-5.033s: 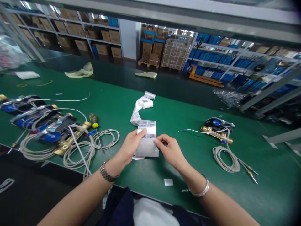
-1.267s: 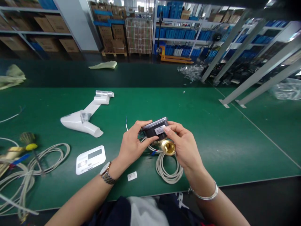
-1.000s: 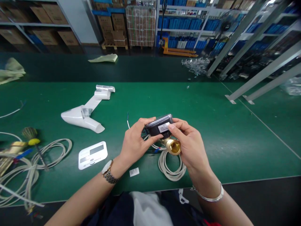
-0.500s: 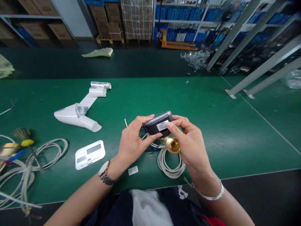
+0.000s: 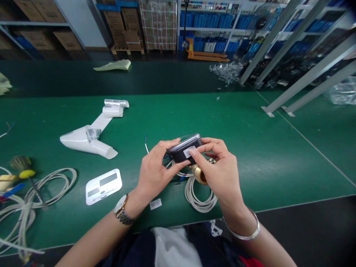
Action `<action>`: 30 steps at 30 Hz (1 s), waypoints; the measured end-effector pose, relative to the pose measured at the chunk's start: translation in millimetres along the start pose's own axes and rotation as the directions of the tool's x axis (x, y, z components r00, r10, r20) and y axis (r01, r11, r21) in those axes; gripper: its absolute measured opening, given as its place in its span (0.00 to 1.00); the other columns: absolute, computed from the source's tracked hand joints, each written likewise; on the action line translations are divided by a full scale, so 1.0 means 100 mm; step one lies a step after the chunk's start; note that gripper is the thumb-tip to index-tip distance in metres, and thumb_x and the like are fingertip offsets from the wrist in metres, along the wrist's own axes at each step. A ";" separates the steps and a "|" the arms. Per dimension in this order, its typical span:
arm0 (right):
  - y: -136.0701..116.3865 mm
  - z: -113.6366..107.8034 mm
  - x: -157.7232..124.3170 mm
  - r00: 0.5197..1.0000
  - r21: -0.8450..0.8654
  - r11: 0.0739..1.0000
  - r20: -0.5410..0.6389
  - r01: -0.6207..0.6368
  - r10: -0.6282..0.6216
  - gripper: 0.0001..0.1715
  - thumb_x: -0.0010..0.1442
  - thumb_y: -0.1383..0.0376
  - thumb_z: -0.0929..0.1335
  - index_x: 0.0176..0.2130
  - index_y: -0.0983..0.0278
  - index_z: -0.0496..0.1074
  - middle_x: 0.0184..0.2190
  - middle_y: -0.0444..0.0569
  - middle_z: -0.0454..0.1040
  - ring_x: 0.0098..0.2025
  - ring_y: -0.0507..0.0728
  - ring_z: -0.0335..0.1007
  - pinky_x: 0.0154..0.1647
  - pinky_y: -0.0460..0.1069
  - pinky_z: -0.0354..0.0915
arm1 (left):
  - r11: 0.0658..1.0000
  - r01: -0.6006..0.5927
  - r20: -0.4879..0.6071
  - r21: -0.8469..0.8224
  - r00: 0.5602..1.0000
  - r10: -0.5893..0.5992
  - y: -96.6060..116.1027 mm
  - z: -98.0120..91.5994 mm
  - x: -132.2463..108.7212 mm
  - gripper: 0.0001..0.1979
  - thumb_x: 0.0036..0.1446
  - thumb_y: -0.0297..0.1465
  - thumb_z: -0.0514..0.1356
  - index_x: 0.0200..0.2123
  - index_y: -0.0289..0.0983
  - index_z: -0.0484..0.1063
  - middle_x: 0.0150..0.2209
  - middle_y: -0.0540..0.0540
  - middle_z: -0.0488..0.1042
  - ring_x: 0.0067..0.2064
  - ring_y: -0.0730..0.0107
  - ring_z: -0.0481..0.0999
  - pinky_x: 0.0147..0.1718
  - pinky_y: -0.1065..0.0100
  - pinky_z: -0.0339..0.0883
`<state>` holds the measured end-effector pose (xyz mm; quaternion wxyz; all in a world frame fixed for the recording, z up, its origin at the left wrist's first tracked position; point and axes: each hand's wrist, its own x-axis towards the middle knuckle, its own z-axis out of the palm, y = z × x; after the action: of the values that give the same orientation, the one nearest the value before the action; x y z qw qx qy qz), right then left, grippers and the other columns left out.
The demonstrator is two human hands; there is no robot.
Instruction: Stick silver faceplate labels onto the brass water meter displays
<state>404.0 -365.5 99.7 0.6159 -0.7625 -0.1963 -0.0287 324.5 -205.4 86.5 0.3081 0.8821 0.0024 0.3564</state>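
Note:
A black meter (image 5: 180,157) with a clear top edge and a brass pipe fitting (image 5: 199,174) is held tilted above the bench. My left hand (image 5: 157,165) grips its left end, thumb below and fingers on top. At the right end, my right hand (image 5: 219,167) has its fingers closed about the corner, and its thumb presses on a small white label (image 5: 188,152) on the meter's side. The right hand partly covers the brass fitting. Just below lies a coil of grey cable (image 5: 200,196). Another small white label (image 5: 155,204) is on the bench near my left wrist.
A white faceplate (image 5: 104,186) and a curled label roll (image 5: 80,139) lie left on the green bench (image 5: 167,115). Farther left are grey cables (image 5: 61,172) and a yellow-collared screwdriver (image 5: 26,172). Metal posts (image 5: 294,87) stand at the right, beside clear plastic parts (image 5: 228,72).
My right thumb has slid a little left across the label, and the right hand now covers more of the brass fitting. The view has shifted slightly; the left hand keeps its grip.

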 end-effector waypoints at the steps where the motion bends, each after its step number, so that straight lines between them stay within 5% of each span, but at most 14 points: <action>1: -0.02 -0.01 0.00 1.000 -0.041 0.999 -0.001 0.026 -0.026 0.07 0.56 0.59 0.78 0.32 0.58 0.80 0.47 0.49 0.76 0.55 0.61 0.72 0.55 0.60 0.67 | 1.000 -0.001 0.000 0.001 1.000 0.001 0.00 0.00 0.00 0.28 0.55 0.39 0.74 0.56 0.39 0.72 0.53 0.46 0.80 0.53 0.67 0.80 0.55 0.67 0.73; 5: -0.01 -0.07 0.08 0.996 -0.125 0.988 0.008 0.092 -0.092 0.11 0.57 0.58 0.78 0.34 0.59 0.76 0.44 0.47 0.76 0.49 0.59 0.75 0.51 0.58 0.70 | 1.000 -0.015 0.004 0.008 1.000 0.015 0.01 0.01 -0.01 0.28 0.55 0.38 0.74 0.57 0.40 0.72 0.54 0.47 0.80 0.53 0.66 0.80 0.55 0.66 0.73; 10: 0.16 -0.25 0.28 0.965 -0.015 0.995 -0.241 0.099 -0.100 0.25 0.62 0.57 0.74 0.55 0.56 0.66 0.48 0.47 0.75 0.36 0.54 0.77 0.39 0.54 0.74 | 1.000 0.013 -0.003 0.003 1.000 -0.013 0.02 0.00 -0.01 0.27 0.56 0.40 0.73 0.55 0.40 0.73 0.53 0.46 0.81 0.52 0.65 0.80 0.53 0.64 0.74; 16: 0.14 -0.34 0.12 0.999 0.133 0.990 -0.018 0.039 -0.037 0.20 0.67 0.50 0.69 0.50 0.60 0.74 0.47 0.52 0.80 0.48 0.59 0.78 0.52 0.58 0.74 | 1.000 0.009 -0.008 -0.009 1.000 -0.009 0.03 0.00 -0.02 0.26 0.55 0.39 0.74 0.55 0.39 0.73 0.53 0.46 0.80 0.52 0.66 0.80 0.53 0.65 0.74; 18: 0.05 -0.30 -0.04 0.996 0.040 0.998 0.077 0.045 -0.048 0.28 0.64 0.47 0.71 0.57 0.59 0.71 0.54 0.54 0.78 0.56 0.62 0.75 0.58 0.62 0.72 | 1.000 0.001 -0.008 -0.014 1.000 -0.001 0.06 0.04 -0.02 0.26 0.54 0.38 0.74 0.54 0.39 0.72 0.52 0.45 0.80 0.52 0.65 0.80 0.53 0.64 0.73; 21: -0.03 -0.23 -0.23 0.987 -0.233 0.968 0.152 0.093 -0.058 0.54 0.55 0.42 0.76 0.70 0.58 0.58 0.66 0.58 0.68 0.65 0.69 0.68 0.65 0.68 0.66 | 0.998 -0.007 0.014 -0.056 1.000 0.008 0.13 0.09 -0.03 0.27 0.54 0.37 0.75 0.53 0.41 0.71 0.52 0.45 0.80 0.53 0.61 0.80 0.53 0.60 0.73; 24: 0.04 -0.20 -0.27 0.991 -0.375 0.923 0.122 0.088 -0.045 0.72 0.48 0.38 0.77 0.75 0.62 0.47 0.71 0.64 0.59 0.69 0.76 0.61 0.65 0.73 0.64 | 0.985 -0.052 0.140 -0.163 0.987 0.075 0.18 0.08 -0.06 0.37 0.55 0.35 0.73 0.64 0.42 0.61 0.59 0.41 0.76 0.60 0.57 0.75 0.60 0.54 0.70; 26: 0.18 -0.24 -0.22 0.996 -0.351 0.934 0.073 0.064 -0.041 0.73 0.46 0.39 0.78 0.75 0.62 0.47 0.71 0.66 0.58 0.69 0.77 0.61 0.64 0.73 0.65 | 0.979 -0.076 0.225 -0.190 0.967 0.119 0.15 0.04 -0.09 0.45 0.55 0.37 0.72 0.70 0.40 0.52 0.67 0.36 0.66 0.69 0.52 0.66 0.68 0.49 0.62; 30: 0.52 -0.42 -0.10 0.995 -0.034 0.998 0.081 0.060 -0.057 0.71 0.41 0.47 0.83 0.73 0.57 0.53 0.64 0.61 0.69 0.58 0.70 0.74 0.56 0.65 0.75 | 0.978 0.189 0.313 -0.091 0.937 -0.152 0.01 -0.02 -0.18 0.59 0.49 0.51 0.73 0.73 0.36 0.46 0.74 0.29 0.52 0.74 0.41 0.54 0.70 0.38 0.54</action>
<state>420.6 -416.3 58.9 0.5923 -0.7681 -0.2424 -0.0199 309.5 -209.8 76.7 0.3869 0.9028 0.0100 0.1876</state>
